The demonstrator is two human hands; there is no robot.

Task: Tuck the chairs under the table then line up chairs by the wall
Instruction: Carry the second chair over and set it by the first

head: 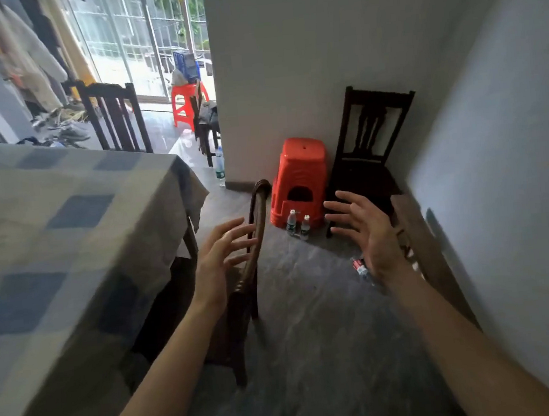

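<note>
A dark wooden chair (257,216) stands at the near side of the table (69,225), which wears a blue-checked cloth; its seat is mostly under the cloth. My left hand (221,255) hovers open just beside the chair's curved top rail, fingers spread. My right hand (368,232) is open in the air to the right, holding nothing. Another dark chair (370,146) sits in the corner against the wall. A further chair (429,247) stands along the right wall, partly hidden by my right arm. A chair (116,118) stands at the table's far end.
An orange plastic stool stack (300,179) stands against the wall beside the corner chair, with two small bottles (298,225) on the floor before it. A bottle (219,166) stands at the wall corner. Beyond are a second orange stool (184,103) and another chair (205,121).
</note>
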